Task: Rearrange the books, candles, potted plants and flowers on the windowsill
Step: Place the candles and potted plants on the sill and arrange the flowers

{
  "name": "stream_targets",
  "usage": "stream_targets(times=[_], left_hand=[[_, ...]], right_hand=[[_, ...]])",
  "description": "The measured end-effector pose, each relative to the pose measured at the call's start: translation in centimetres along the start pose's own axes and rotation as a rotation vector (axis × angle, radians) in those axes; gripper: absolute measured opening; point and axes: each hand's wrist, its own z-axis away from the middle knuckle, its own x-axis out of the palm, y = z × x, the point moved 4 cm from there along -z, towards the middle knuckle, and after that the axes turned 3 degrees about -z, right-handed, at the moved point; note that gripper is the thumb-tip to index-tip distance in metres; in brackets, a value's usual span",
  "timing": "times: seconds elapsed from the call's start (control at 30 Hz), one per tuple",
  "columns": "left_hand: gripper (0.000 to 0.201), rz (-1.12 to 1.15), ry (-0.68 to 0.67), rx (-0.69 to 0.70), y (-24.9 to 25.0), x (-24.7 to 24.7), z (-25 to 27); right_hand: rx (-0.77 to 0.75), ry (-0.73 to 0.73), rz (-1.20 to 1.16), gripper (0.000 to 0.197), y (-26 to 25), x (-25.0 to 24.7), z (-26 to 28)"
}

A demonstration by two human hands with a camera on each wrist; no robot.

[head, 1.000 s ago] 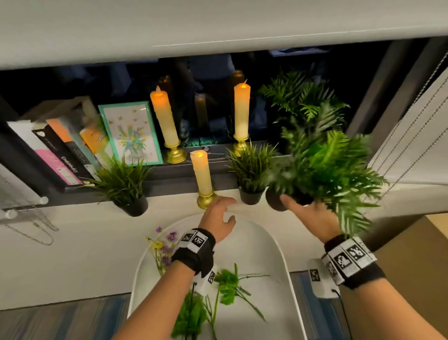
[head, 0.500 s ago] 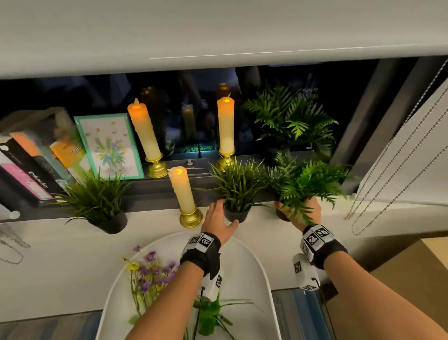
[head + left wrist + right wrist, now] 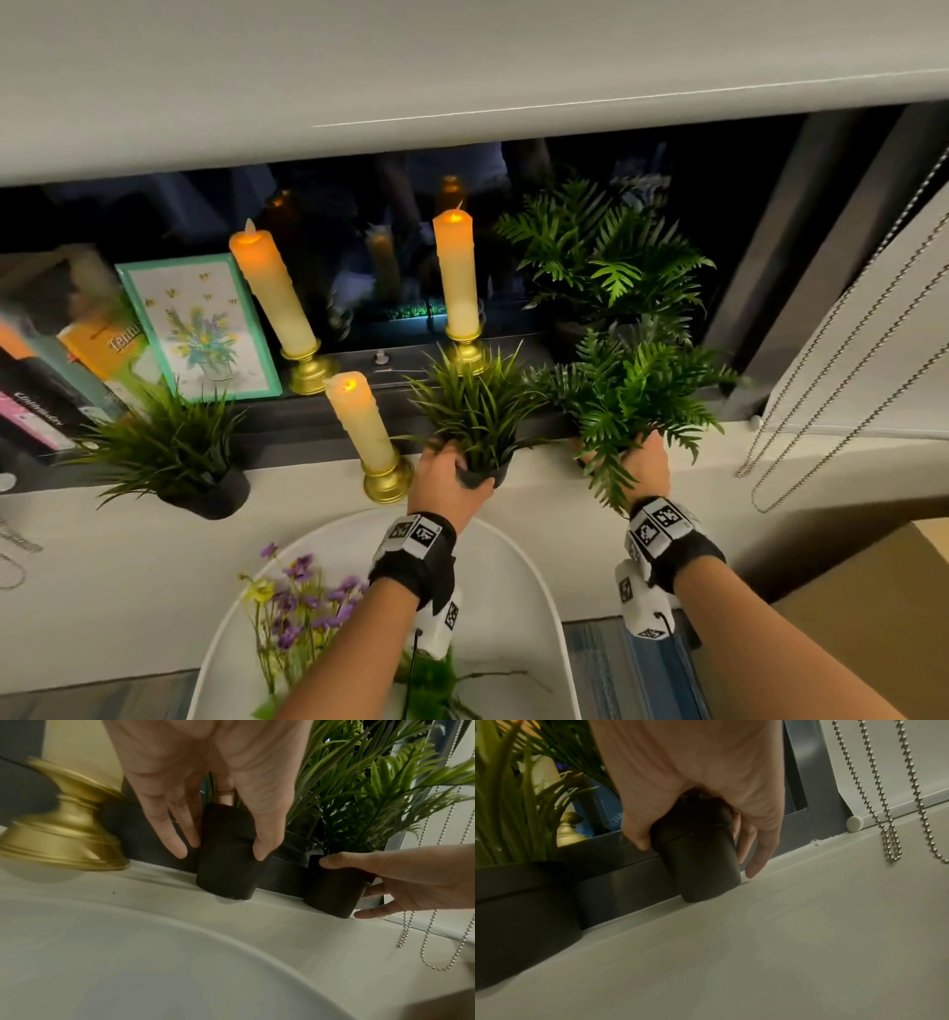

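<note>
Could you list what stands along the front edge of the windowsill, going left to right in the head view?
Grass plant in a black pot → short candle on a gold base → grass plant gripped by the left hand → fern gripped by the right hand → blind's bead chains.

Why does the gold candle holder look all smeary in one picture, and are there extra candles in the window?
In the left wrist view the gold candle holder sits close to the lens near the frame's edge and is streaked with blur, while the left hand and its black pot look sharper. In the head view the dark window glass mirrors the lit candles as faint glows.
</note>
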Motion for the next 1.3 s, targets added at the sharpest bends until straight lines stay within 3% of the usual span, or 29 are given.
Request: stream_targets(times=[0.33,0.53,0.7,0.87,0.93,1.03,1.13,1.3], left_hand=[[0.037,0.03,0.036,-0.035,-1.0,-0.4,-0.1],[0.034,0.053,0.045,-0.012,-0.9,-0.8,0.3],[0.028,0.131,0.08,0.039,-1.2,-1.0,1.1],[0.04,0.17,-0.005,0.087,-1.6,-1.3,2.3],[0.044,0.191,-0.032,0.095,-1.9,-1.8,2.9],[0.04,0.209,-0.035,0.118,-2.7,-3.1,3.8],[0.03,0.209,-0.011,0.122,-4.1,-4.5,4.4],[0.014,0.189,0.0,0.063,-7.4,-6.3,5.3]], right_hand=[[0.058,0.073,-0.1,0.029,-0.3,-2.6,0.1],[-0.053,-0.107,0.124,0.042,-1.0,-3.1,0.0],[0.056,-0.136,0.112,0.044,-0.3,-2.0,0.3],[0.282,-0.07,-0.175,0.06,-0.2,-1.3,1.2],[0.353,-0.031,-0.229,0.054,0.4,-0.9,1.5],[0.39,-0.049,-0.137,0.054,1.0,0.0,2.5],[0.367,-0.093,0.018,0.078,0.8,0.4,4.0],[0.34,-0.117,0.075,0.088,0.1,1.1,5.0]])
